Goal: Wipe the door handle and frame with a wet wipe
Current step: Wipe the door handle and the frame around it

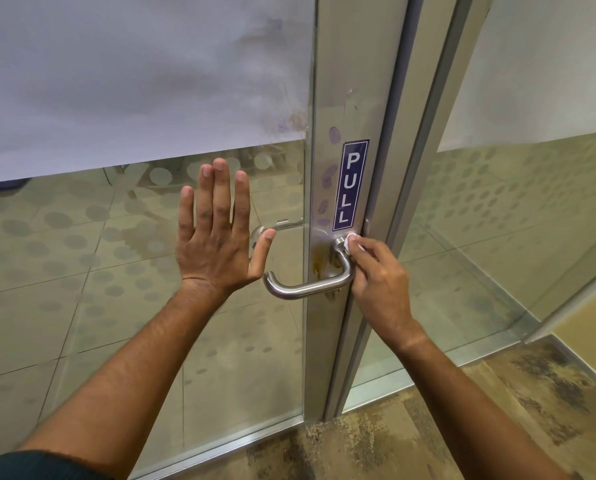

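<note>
Pinching a wet wipe (351, 241) against the door handle (310, 285), right hand (376, 282); left hand (217, 237) splayed, seemingly on glass (116, 271).

Two bare hands are counted: one left hand (217, 237), spread flat with five fingers (220, 188) shown, and one right hand (379, 282), pinched around one white wet wipe (352, 242). One near-side steel lever door handle (310, 285) is seen, and a second handle (276, 228) is made out through the glass on the far side. One aluminium door frame (355, 81) upright is counted, bearing one blue PULL sticker (350, 185). Two glass panels are seen, one door pane (116, 271) and one side pane (514, 202)
</note>
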Demonstrator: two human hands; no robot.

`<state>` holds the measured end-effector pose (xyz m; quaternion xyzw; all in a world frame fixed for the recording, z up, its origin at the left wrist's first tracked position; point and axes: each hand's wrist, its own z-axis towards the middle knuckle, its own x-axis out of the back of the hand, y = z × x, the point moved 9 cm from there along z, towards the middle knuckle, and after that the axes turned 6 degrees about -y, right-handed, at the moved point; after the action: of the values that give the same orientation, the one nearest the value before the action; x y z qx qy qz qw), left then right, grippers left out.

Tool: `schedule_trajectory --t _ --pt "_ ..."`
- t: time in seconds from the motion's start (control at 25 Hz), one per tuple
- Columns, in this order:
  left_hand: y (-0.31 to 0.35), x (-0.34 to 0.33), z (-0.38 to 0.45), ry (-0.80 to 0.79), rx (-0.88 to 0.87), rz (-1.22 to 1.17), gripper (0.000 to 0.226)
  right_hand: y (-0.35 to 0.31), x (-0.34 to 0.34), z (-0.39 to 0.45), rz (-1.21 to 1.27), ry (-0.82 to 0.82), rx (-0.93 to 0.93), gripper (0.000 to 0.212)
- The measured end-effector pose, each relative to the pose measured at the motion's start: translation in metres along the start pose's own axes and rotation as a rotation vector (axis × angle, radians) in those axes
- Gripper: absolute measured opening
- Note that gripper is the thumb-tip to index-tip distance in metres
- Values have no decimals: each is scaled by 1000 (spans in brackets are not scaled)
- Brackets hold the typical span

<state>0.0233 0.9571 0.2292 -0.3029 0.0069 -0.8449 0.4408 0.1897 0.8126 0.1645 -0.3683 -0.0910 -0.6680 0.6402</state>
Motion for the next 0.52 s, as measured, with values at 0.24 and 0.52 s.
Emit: schedule_trajectory --t 0.24,0.52 --pt "0 0 0 -5 7 -3 92 4 -8 -3 -100 20 -9 44" --pt "-1 0 0 -1 12 15 91 10 -13 -10 -7 74 -111 33"
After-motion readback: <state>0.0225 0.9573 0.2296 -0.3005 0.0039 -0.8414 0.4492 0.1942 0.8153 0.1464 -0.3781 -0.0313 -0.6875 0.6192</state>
